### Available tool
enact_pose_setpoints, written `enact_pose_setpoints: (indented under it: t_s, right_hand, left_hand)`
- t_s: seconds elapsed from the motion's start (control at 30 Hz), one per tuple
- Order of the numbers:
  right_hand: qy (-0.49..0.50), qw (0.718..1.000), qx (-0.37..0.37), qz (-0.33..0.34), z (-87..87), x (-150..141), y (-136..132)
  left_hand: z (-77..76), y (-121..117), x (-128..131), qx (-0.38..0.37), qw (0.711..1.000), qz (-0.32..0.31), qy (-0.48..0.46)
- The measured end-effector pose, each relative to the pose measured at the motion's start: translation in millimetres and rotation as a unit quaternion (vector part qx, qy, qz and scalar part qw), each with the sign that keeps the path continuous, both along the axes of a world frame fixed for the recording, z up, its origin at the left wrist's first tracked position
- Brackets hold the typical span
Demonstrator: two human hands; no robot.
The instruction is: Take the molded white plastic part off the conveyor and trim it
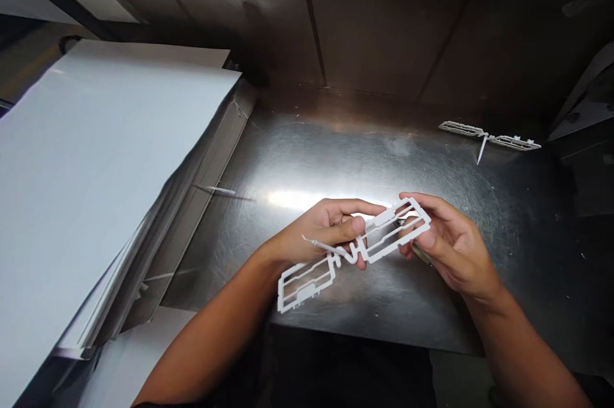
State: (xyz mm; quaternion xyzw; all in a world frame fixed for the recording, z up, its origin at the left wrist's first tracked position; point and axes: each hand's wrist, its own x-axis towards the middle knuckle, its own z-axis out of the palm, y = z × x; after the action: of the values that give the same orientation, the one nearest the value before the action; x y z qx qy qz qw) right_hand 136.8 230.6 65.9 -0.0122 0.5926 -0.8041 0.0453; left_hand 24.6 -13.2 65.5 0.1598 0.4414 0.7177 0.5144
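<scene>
A white moulded plastic part (394, 247) is held above the metal table. It has two slotted rectangular frames joined by a curved runner with a thin sprue sticking out. My left hand (326, 229) is closed on it near the middle, thumb on top at the inner end of the right-hand frame. Around the far end of that frame, my right hand (455, 248) is closed on a small tool (422, 254) with a yellowish handle. Its dark metal tip shows through the frame's slots; its exact kind is mostly hidden by my fingers.
A similar white part (511, 141) lies at the table's back right. On the left, large white sheets (105, 126) top a stack beside a grey ledge (211, 184). Thin white sprue (218, 190) rests by the ledge. A metal wall (374, 18) rises behind the table (336, 158).
</scene>
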Motion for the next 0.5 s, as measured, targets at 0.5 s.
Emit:
enact_pose_setpoints:
  t_s: [0.5]
  right_hand:
    - [0.057,0.982,-0.029,-0.18,27.0,2,14]
  left_hand:
    - [-12.0,-9,-22,-0.095,0.978,0.183,0.037]
